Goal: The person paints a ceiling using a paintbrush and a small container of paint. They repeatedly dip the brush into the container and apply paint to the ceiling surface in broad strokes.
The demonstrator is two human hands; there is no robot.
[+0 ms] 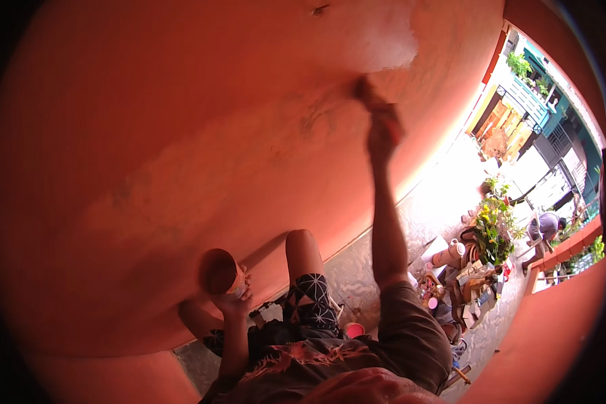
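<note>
An orange-red painted wall fills much of the view, with paler patches and a glossy light area at the upper middle. My right hand, slightly blurred, grips a paintbrush at the end of my raised arm; its dark bristle end is at the wall below the glossy area, and whether it touches is hard to tell. My left hand holds an orange cup-like container near my bent knees; its contents are unclear in the shadow.
A red container sits beside me on the patterned floor. Right are potted plants, piled items, and a person bent over near a low orange ledge. Beyond stand gates and railings.
</note>
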